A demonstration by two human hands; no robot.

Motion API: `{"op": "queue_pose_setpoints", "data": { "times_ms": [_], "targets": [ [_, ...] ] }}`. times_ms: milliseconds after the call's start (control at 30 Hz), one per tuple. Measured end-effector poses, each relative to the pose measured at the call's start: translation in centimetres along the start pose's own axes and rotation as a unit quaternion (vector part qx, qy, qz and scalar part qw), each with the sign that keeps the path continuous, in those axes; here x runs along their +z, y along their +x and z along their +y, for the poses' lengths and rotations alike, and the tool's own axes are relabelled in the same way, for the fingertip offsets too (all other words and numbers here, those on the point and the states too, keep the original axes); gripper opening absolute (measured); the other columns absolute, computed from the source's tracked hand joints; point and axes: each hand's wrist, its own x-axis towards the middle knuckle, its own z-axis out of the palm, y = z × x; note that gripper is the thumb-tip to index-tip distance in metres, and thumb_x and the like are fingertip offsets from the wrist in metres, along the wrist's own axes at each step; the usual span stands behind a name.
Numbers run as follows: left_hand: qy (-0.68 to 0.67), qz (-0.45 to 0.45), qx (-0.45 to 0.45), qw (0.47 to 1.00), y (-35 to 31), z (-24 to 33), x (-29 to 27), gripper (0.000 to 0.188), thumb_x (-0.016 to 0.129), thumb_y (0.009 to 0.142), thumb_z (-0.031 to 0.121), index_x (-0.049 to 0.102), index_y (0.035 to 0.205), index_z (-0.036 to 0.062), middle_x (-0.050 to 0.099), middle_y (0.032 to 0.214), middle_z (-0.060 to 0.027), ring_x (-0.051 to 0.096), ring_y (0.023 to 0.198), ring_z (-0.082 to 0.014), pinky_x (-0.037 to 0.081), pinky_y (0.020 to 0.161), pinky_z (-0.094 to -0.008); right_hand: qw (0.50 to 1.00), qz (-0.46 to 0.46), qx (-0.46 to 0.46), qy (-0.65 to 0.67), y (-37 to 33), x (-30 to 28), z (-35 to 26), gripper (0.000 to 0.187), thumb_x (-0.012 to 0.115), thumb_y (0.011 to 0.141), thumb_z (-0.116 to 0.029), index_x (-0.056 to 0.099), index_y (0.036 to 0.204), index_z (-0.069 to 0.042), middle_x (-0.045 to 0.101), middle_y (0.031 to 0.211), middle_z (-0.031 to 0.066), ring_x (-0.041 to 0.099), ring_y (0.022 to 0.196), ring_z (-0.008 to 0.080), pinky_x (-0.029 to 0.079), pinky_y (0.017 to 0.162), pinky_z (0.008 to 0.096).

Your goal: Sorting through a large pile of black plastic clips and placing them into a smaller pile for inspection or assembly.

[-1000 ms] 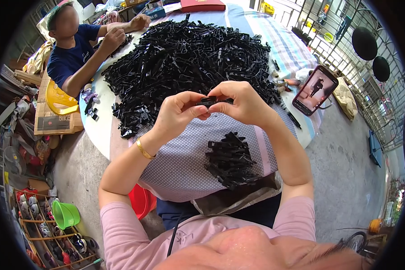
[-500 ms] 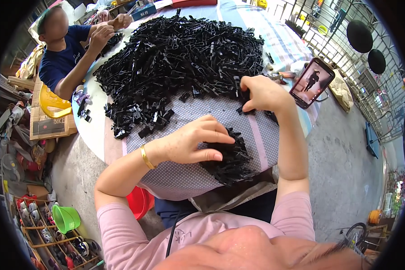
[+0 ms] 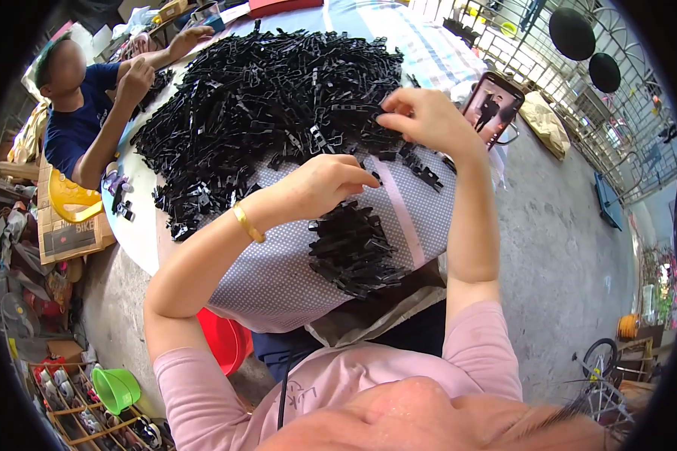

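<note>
A big heap of black clips (image 3: 271, 98), some with wire loops, covers much of the round table. My left hand (image 3: 323, 186), with a gold bangle on its wrist, hovers over a smaller stack of black clips (image 3: 353, 248) near the table's front edge. Its thumb and fingers come together at a small black clip (image 3: 377, 178), mostly hidden by the fingertips. At the heap's right edge is my right hand (image 3: 429, 124), fingers bent, thumb and forefinger slightly apart; I see nothing held between them. A few loose clips (image 3: 421, 169) lie below it.
A phone (image 3: 493, 109) with a lit screen stands right of my right hand. Across the table on the left, a person (image 3: 83, 113) works with both hands raised. A red bucket (image 3: 222, 342) sits below the table's front left; a green basin (image 3: 116, 389) is farther left.
My left hand has lifted off the small stack and moved away from me, uncovering it. My right hand has shifted slightly up and left along the heap. The whole view has shifted a little.
</note>
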Motion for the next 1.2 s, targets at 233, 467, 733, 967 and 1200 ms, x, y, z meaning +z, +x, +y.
{"op": "queue_pose_setpoints", "data": {
  "times_ms": [233, 467, 733, 967, 1200],
  "targets": [
    [-0.003, -0.082, -0.099, 0.992, 1.3, 0.8, 1.5, 0.044, 0.063, 0.077, 0.008, 0.049, 0.118, 0.0024, 0.061, 0.089, -0.0192, 0.060, 0.083, -0.0349, 0.048, 0.075, -0.0403, 0.969, -0.085, 0.059, -0.224, -6.2, 0.6, 3.4, 0.048, 0.073, 0.068, -0.028, 0.058, 0.104, 0.000, 0.064, 0.090, 0.0185, 0.062, 0.085, 0.0317, 0.048, 0.076, 0.0385],
    [0.064, -0.012, -0.171, 0.983, 0.6, 0.7, 2.4, 0.033, 0.058, 0.080, 0.011, 0.055, 0.112, 0.0018, 0.063, 0.081, -0.0199, 0.061, 0.078, -0.0348, 0.049, 0.070, -0.0388, 0.992, -0.035, -0.034, -0.118, -1.3, 6.9, 3.1, 0.028, 0.065, 0.071, -0.018, 0.059, 0.089, 0.003, 0.062, 0.086, 0.0219, 0.060, 0.084, 0.0362, 0.048, 0.074, 0.0403],
    [0.114, 0.057, -0.195, 0.972, -1.3, 0.5, 1.4, 0.022, 0.065, 0.076, 0.013, 0.062, 0.092, -0.0006, 0.062, 0.083, -0.0178, 0.062, 0.075, -0.0311, 0.050, 0.070, -0.0359, 0.974, -0.182, -0.071, -0.113, 1.6, 3.5, -0.2, 0.032, 0.073, 0.067, -0.024, 0.061, 0.083, 0.000, 0.063, 0.071, 0.0130, 0.063, 0.067, 0.0250, 0.049, 0.061, 0.0325],
    [-0.248, 0.099, -0.317, 0.910, -4.4, 0.8, -0.2, 0.018, 0.059, 0.083, 0.004, 0.059, 0.099, -0.0038, 0.063, 0.082, -0.0082, 0.062, 0.069, -0.0109, 0.052, 0.060, -0.0238, 0.921, -0.384, -0.050, 0.031, -2.9, 2.9, -1.9, 0.031, 0.070, 0.075, -0.025, 0.062, 0.094, -0.001, 0.066, 0.075, 0.0123, 0.062, 0.054, 0.0176, 0.049, 0.056, 0.0293],
    [0.124, 0.176, -0.214, 0.953, -3.3, -0.7, -0.3, 0.027, 0.074, 0.066, 0.010, 0.058, 0.086, 0.0010, 0.056, 0.074, -0.0088, 0.056, 0.064, -0.0201, 0.048, 0.061, -0.0301, 0.980, -0.060, -0.171, -0.079, 0.7, 3.8, -0.4, 0.020, 0.068, 0.072, -0.016, 0.066, 0.087, -0.003, 0.064, 0.076, 0.0103, 0.062, 0.070, 0.0212, 0.049, 0.062, 0.0298]
  ]
}}
